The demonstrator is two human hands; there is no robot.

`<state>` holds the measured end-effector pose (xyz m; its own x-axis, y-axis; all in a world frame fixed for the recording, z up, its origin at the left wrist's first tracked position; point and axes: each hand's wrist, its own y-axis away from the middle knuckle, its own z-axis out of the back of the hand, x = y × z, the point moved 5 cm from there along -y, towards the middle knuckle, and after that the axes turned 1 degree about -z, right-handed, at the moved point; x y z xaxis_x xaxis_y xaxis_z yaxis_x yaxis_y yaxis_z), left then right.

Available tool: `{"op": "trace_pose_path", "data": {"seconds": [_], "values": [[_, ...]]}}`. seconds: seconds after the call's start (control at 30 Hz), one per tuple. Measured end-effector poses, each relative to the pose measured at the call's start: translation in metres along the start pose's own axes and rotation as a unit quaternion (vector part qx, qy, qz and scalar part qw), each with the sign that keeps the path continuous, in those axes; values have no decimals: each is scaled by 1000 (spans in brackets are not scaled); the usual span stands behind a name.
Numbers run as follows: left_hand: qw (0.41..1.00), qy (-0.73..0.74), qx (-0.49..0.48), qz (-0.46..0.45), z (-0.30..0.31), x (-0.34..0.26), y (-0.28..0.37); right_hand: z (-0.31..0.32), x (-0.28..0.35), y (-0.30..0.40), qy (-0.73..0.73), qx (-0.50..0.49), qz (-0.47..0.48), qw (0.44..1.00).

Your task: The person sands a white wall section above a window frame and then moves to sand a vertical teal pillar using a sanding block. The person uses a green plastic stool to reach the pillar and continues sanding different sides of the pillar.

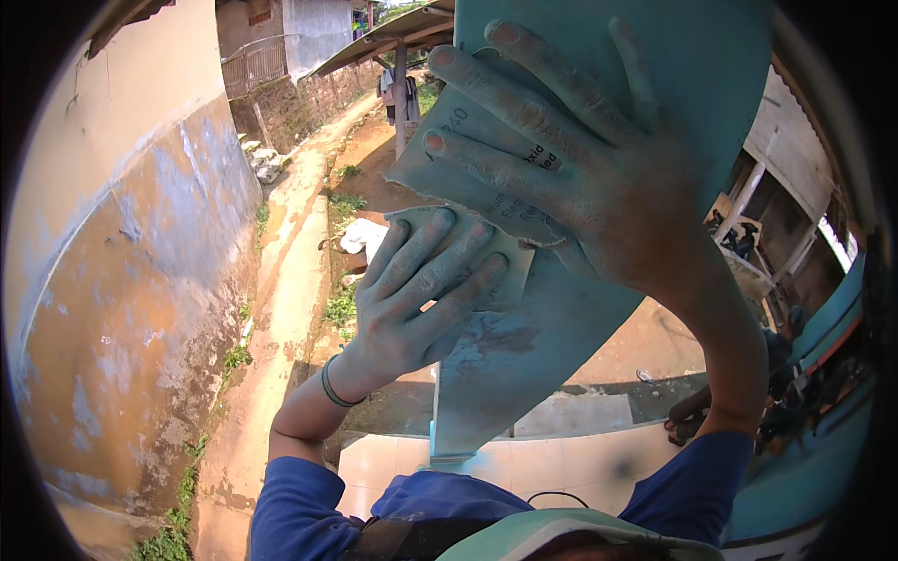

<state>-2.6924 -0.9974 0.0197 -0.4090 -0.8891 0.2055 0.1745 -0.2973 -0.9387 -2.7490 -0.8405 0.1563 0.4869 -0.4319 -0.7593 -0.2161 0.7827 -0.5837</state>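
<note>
My left hand, dusted with pale powder and wearing a dark band at the wrist, presses a small torn piece of sandpaper against a long turquoise-painted panel. Higher up, my right hand lies with fingers spread over a larger sandpaper sheet, its printed back towards me. That sheet has a ragged lower edge, just above the smaller piece. My right thumb is partly hidden under this edge. A greyish, scuffed patch shows on the panel below my left hand.
A peeling plastered wall runs along the left, beside a concrete path. Pale tiled floor lies below the panel. Clothes hang by a roof post. A person's foot shows near my right forearm.
</note>
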Motion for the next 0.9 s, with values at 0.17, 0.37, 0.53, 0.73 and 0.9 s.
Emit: {"op": "trace_pose_path", "data": {"seconds": [0.17,0.37,0.53,0.73,0.9], "values": [[997,67,-38,15,-12,-2,45,8,-29,-37,33,-31,20,999],[963,219,-129,88,-19,6,29,12,-35,-30,104,-50,62,991],[918,320,-143,185,-20,2,33,9,-7,-30,65,21,71,995],[898,366,-162,181,-24,3,30,30,-45,-61,117,-16,54,992],[857,436,-183,206,-29,12,31,12,-10,-41,78,30,76,994]]}}
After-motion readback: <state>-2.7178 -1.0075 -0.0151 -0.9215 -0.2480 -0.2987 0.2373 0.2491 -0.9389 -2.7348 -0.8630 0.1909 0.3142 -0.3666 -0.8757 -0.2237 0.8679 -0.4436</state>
